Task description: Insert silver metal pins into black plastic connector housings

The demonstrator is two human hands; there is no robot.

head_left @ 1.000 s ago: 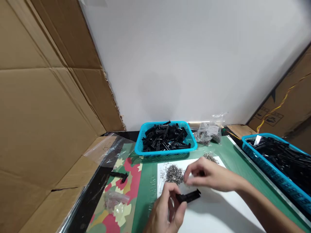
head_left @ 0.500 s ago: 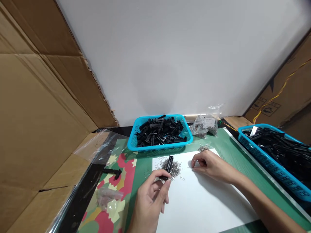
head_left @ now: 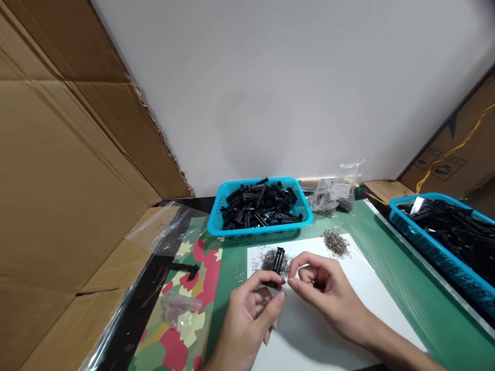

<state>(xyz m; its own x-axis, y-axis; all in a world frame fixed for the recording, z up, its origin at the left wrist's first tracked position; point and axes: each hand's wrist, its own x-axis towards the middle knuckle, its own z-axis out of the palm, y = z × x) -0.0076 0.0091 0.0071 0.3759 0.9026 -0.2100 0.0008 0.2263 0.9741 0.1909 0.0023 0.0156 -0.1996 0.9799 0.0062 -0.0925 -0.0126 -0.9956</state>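
Observation:
My left hand (head_left: 253, 309) grips a narrow black plastic part (head_left: 278, 260) between thumb and fingers, its long end pointing up and away. Close to its right side, my right hand (head_left: 323, 286) has thumb and forefinger pinched together near the lower end of the part. What sits in that pinch is too small to make out. Behind the black part lies a pile of tiny silvery metal pieces (head_left: 266, 256) on a white sheet (head_left: 309, 330). A second heap of small brownish metal pieces (head_left: 335, 242) lies at the sheet's far right edge.
A blue basket (head_left: 259, 233) full of black parts stands at the back. Another blue basket (head_left: 444, 263) of black pieces is on the right. Plastic bags (head_left: 327, 198) lie behind. On the left are a black piece (head_left: 187, 268) and a cardboard wall (head_left: 77, 180).
My right hand has moved left from near the brownish heap to beside the black plastic part. My left hand keeps hold of that part. The whole view has shifted slightly.

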